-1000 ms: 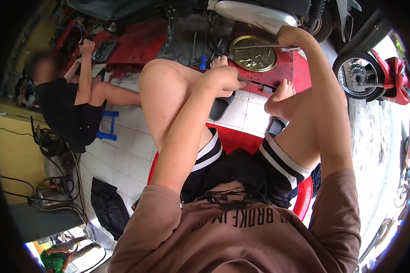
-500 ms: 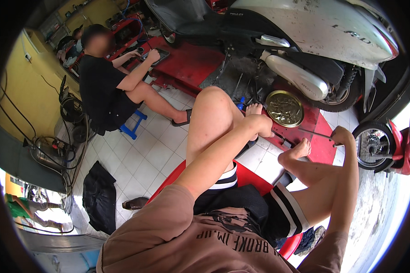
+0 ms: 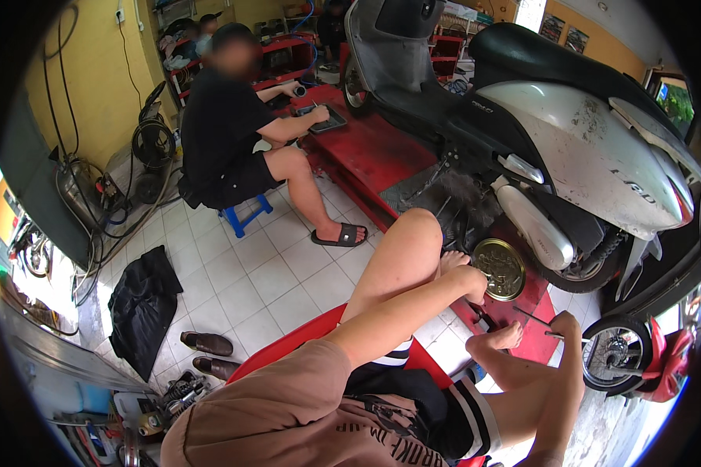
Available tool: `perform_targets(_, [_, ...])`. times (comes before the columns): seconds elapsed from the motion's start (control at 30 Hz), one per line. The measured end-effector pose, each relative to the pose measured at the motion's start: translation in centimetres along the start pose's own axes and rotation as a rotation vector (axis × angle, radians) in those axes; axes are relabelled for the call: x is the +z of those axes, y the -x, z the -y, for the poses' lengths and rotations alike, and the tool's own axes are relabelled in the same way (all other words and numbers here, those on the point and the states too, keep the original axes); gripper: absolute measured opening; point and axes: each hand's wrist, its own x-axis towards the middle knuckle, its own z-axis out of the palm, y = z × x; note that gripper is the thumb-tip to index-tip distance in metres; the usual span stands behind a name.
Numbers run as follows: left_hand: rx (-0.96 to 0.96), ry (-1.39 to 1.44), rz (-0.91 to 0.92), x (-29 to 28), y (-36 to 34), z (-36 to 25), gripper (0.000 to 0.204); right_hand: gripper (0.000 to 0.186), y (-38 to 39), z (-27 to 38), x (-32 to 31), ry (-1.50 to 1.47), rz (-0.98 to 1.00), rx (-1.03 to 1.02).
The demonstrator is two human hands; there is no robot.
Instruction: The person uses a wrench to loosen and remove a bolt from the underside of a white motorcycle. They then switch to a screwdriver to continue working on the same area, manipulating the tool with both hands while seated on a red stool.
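Standing beyond your left hand point(image 3: 473, 285), the scooter point(image 3: 588, 148) sits on the platform point(image 3: 382, 152). The tray point(image 3: 503, 299) lies just past that hand, perhaps for easy reach; whether it grips anything, I can't tell. Your right hand point(image 3: 566, 324) grips the rod point(image 3: 531, 315) by 1 end, seemingly for a free shaft.

A gap is lying over the platform point(image 3: 358, 152) between the left hand point(image 3: 473, 286) and the right hand point(image 3: 566, 327), the rod point(image 3: 531, 316) jutting into it and the right foot point(image 3: 506, 336) bounding its near side. Beyond the tray point(image 3: 523, 274) the scooter point(image 3: 584, 140) is blocking passage, while left of the raised left knee point(image 3: 417, 229), open floor point(image 3: 280, 261) is stretching toward the stool point(image 3: 235, 222).
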Motion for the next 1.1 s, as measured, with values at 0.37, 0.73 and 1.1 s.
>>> perform_targets(0.37, [-0.007,0.003,0.031,-0.9,1.5,0.8,0.051,0.022,3.1,5.3,-4.3,-0.258,0.305,0.268])
perform_targets(0.73, [-0.003,-0.010,0.053,-1.2,1.1,0.0,0.047,0.022,2.0,3.5,-1.1,-0.080,0.194,0.037])
perform_targets(1.1, [-0.031,0.027,0.027,-0.1,0.7,0.6,0.042,0.024,3.4,5.2,-2.8,-0.183,0.308,0.049])
